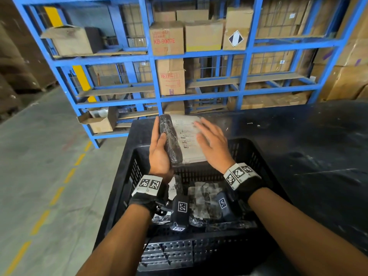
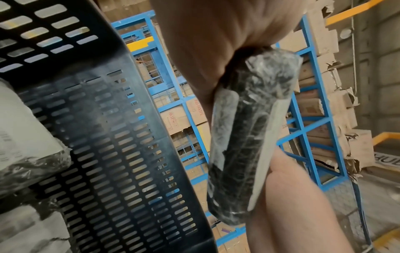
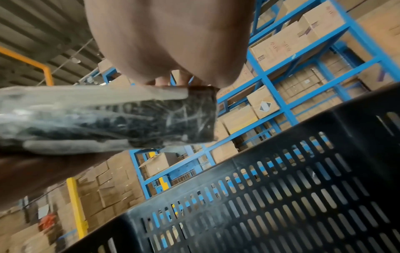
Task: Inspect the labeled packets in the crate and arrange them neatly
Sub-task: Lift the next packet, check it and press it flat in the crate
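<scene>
The left hand [image 1: 160, 154] grips the dark wrapped side of a labeled packet [image 1: 183, 138], held up above the far rim of the black crate [image 1: 251, 154]. The right hand [image 1: 212, 144] lies flat, fingers straight, on the packet's white label. More wrapped packets [image 1: 205, 198] lie inside the crate, which stands at the left edge of the dark surface [image 1: 310, 148]

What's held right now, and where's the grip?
One wrapped packet, above the crate. Left hand grips its dark left edge, thumb on top; right hand lies flat and open on its label face.
</scene>
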